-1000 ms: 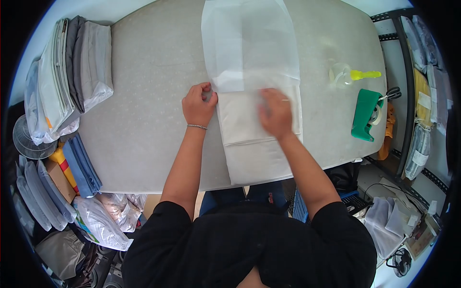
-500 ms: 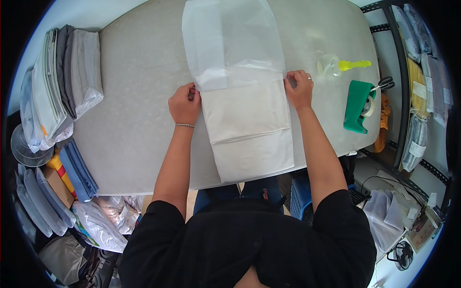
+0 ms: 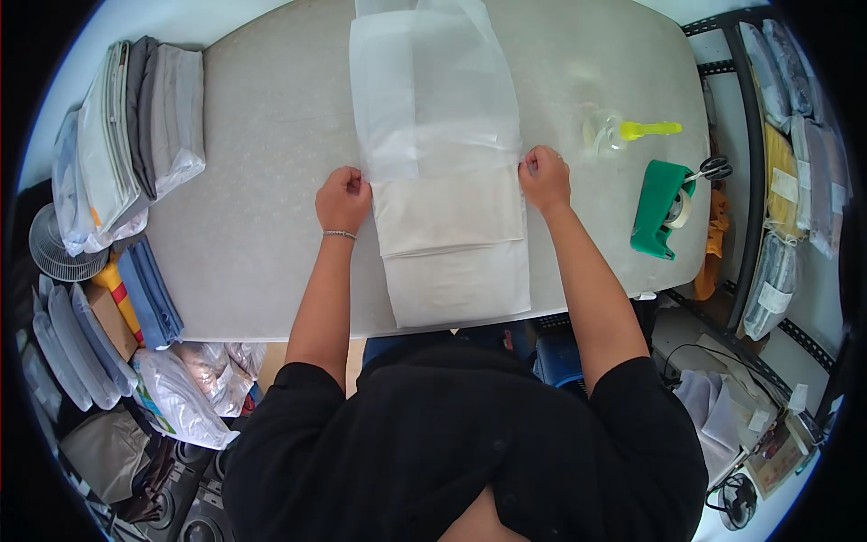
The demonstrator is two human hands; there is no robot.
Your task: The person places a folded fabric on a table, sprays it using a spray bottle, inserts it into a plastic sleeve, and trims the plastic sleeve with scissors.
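A folded cream cloth (image 3: 456,285) lies on the grey table, its upper part inside a translucent plastic bag (image 3: 442,81). The bag stretches away from me toward the table's far side. At the left corner of the bag's mouth, my left hand (image 3: 342,200) is closed in a pinch on the edge. My right hand (image 3: 545,181) pinches the opposite corner, fingertips together. The near end of the cloth sticks out of the bag toward me, with a fold across it.
To the right are a green tape dispenser (image 3: 652,212), black-handled scissors (image 3: 712,169) and a clear item with a yellow handle (image 3: 650,130). Folded fabrics (image 3: 176,108) stand at the left edge. A black metal shelf (image 3: 742,181) holds bagged packs on the right.
The bag's mouth has come nearer to the cloth's fold, so less cloth shows beyond it. Both hands have kept their pinch on the bag's edges. The whole view has shifted slightly.
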